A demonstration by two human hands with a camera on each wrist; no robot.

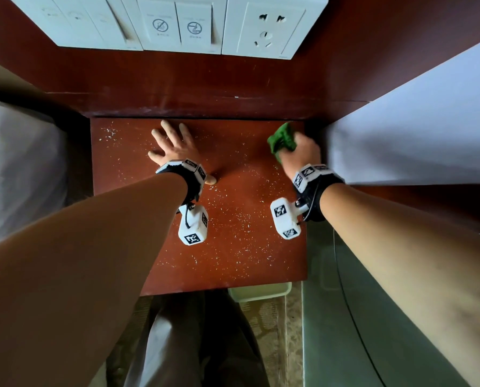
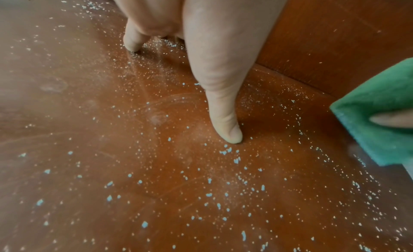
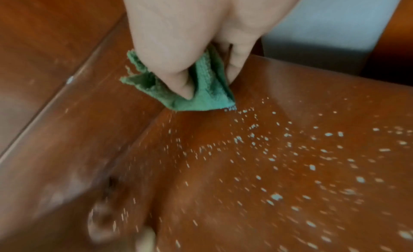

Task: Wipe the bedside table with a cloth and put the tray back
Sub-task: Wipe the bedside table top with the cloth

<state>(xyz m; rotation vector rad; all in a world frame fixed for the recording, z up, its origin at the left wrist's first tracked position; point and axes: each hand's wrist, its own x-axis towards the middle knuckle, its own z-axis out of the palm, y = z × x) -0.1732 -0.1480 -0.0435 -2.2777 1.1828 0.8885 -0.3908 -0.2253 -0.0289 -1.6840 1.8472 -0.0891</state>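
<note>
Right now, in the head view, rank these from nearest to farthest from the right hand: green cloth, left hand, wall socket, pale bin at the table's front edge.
1. green cloth: gripped in the right hand.
2. left hand: flat on the table, to the left.
3. wall socket and pale bin: behind and in front; too close to call.

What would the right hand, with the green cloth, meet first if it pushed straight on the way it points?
Probably the upright wooden back panel behind the bedside table. The right hand grips the green cloth near the far right corner, with little bare surface ahead; depth is uncertain.
</note>
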